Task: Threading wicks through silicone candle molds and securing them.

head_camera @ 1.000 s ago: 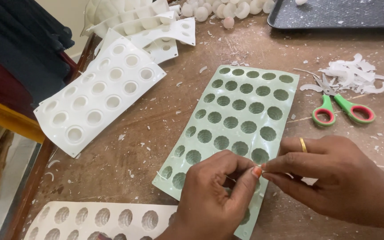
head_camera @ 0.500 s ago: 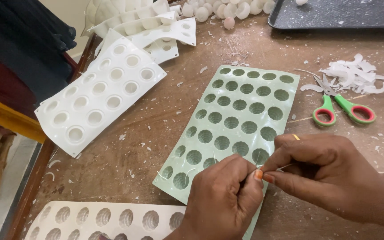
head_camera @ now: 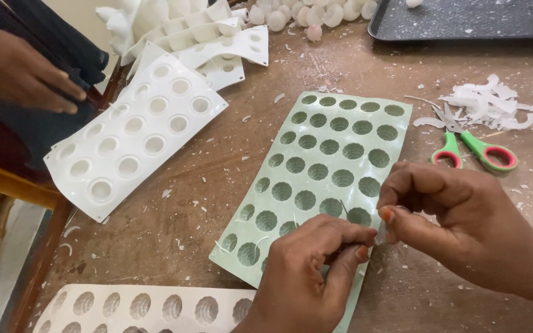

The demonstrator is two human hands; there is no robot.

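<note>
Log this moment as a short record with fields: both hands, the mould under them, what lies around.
left hand: fingers curled, over the near end of the green mould
right hand: fingertips pinched beside the left; whether anything is held cannot be told
green mould: flat on the table, round cavities empty
white mould: left of it, at the table edge
scissors: right, beside white scraps
dark tray: far edge
another person's hand: upper left

A white mould tray (head_camera: 136, 132) with round cups lies at the tabletop's (head_camera: 217, 179) left edge, more white moulds (head_camera: 211, 34) stacked behind it. Green-handled scissors (head_camera: 473, 148) rest beside white shavings (head_camera: 488, 105). A dark baking tray (head_camera: 464, 21) sits at the far edge, pale balls (head_camera: 303, 15) near it.
</note>
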